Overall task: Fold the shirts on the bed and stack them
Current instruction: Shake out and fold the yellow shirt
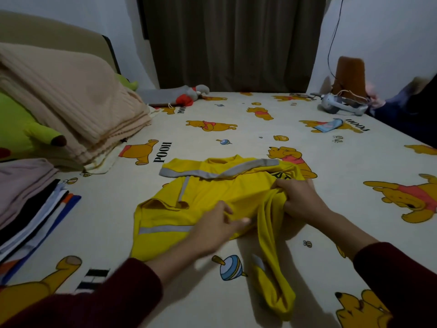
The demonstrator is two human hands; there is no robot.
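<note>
Yellow soft jersey shirt w/ grey stripe trim lies part-folded mid-bed on cream cartoon-bear bedsheet. Head view: left hand pinches a central fold, fingers curled into cloth, likely to anchor it. Right hand grips bunched right side, prob. to draw it across. Stack of folded shirts waits at left edge, near beige ribbed blanket.

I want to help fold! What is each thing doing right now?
yellow shirt: half folded, bunched, one sleeve trailing.
left hand: pinches the shirt.
right hand: grips the bunched cloth.
stack of clothes: folded, piled.
beige blanket: folded.
curtain: closed.
</note>
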